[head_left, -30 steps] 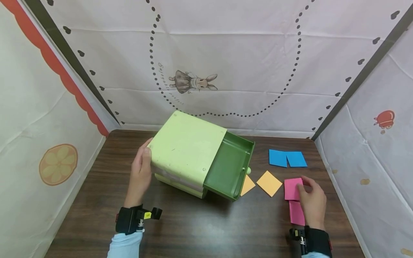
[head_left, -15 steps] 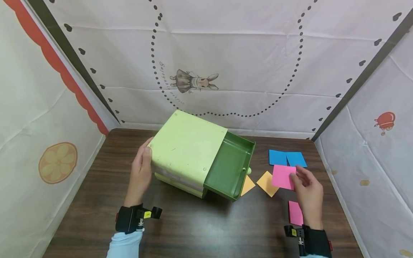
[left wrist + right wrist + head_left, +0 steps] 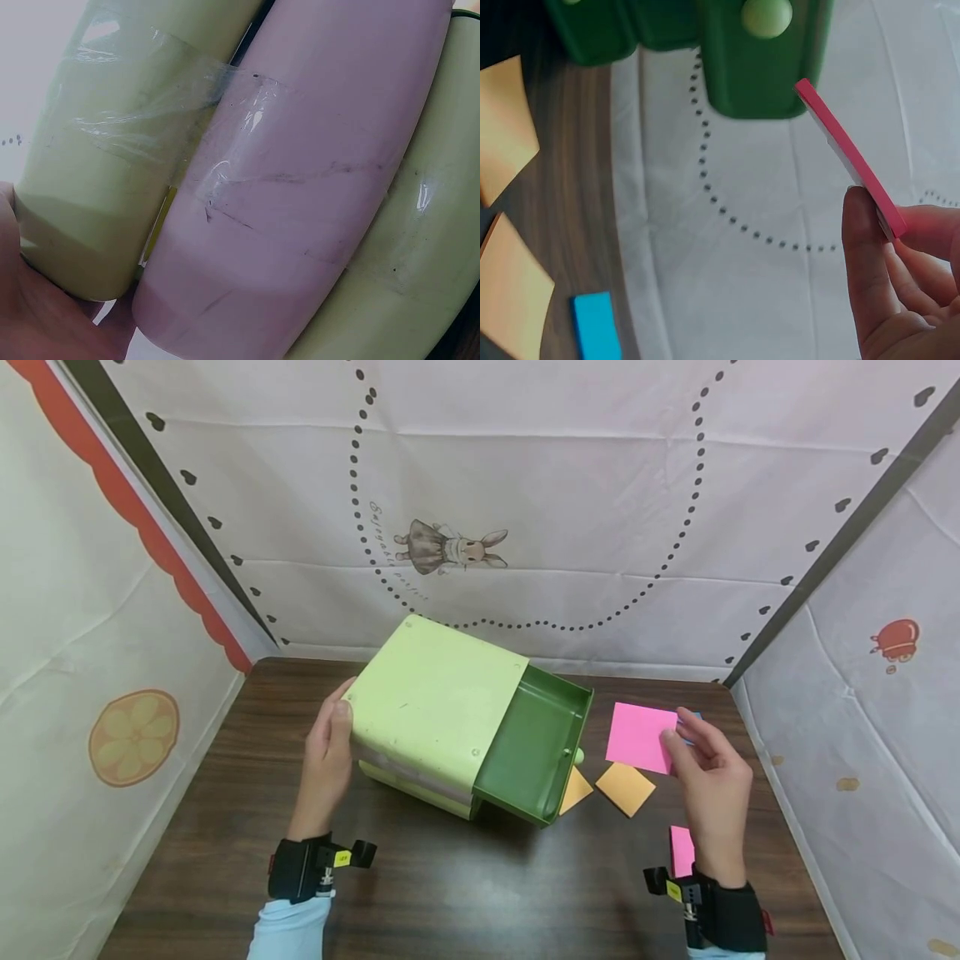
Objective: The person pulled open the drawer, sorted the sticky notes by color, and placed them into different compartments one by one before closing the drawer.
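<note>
A pale green drawer box (image 3: pixel 438 702) stands on the table, its dark green top drawer (image 3: pixel 536 735) pulled out to the right. My left hand (image 3: pixel 328 760) holds the box at its left end; the left wrist view shows tape across its green and pink (image 3: pixel 277 172) side panels. Between thumb and fingers, my right hand (image 3: pixel 712 785) pinches a pink sticky note pad (image 3: pixel 640 737), raised above the table to the right of the drawer. Edge-on in the right wrist view, the pink pad (image 3: pixel 851 157) shows its thickness. Another pink pad (image 3: pixel 681 850) lies partly behind the right wrist.
Two orange sticky note pads lie right of the box, one (image 3: pixel 626 788) in full view and one (image 3: pixel 574 791) partly under the drawer. Blue pads (image 3: pixel 597 327) are mostly hidden behind the raised pink one. Printed cloth walls (image 3: pixel 570 527) border the table (image 3: pixel 480 893).
My right hand has picked up the upper pink sticky note pad and carried it up and left, toward the open drawer, over the blue pads. The left hand and box have stayed put.
</note>
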The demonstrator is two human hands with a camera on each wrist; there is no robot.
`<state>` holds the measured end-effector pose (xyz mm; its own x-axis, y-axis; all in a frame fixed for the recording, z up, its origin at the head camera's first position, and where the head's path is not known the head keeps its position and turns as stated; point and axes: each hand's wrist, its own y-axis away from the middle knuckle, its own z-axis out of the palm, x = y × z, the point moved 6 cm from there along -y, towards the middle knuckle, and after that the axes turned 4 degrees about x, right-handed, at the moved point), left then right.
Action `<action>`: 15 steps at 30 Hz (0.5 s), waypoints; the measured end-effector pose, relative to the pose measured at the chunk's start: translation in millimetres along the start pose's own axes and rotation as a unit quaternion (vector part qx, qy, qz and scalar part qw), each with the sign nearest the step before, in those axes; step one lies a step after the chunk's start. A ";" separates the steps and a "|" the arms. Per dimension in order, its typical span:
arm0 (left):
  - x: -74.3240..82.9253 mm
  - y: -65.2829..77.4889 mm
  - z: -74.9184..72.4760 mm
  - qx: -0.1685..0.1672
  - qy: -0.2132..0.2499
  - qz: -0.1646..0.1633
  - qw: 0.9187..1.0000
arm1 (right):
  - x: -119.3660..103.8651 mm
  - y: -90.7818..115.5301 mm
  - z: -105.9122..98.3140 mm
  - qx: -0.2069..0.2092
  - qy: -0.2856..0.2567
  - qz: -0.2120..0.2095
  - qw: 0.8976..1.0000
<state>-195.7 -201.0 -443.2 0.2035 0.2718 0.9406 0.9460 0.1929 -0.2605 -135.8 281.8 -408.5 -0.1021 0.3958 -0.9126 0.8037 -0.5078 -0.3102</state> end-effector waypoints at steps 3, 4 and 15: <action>0.5 0.3 -0.8 0.000 0.000 0.001 1.000 | -10.6 0.9 8.3 -0.016 -0.024 -0.008 1.000; 0.5 0.4 -1.1 0.001 -0.001 0.000 1.000 | -13.6 1.2 11.6 -0.022 -0.032 -0.011 0.999; -1.0 -0.2 -0.4 -0.002 0.001 -0.008 1.000 | -37.3 4.8 49.1 -0.090 -0.046 -0.056 0.993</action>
<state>-196.0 -201.7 -444.0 0.1891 0.2668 0.9450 0.9501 0.1934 -0.2447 -156.9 227.1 -389.0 -0.2428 0.3664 -0.8982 0.8754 -0.3161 -0.3656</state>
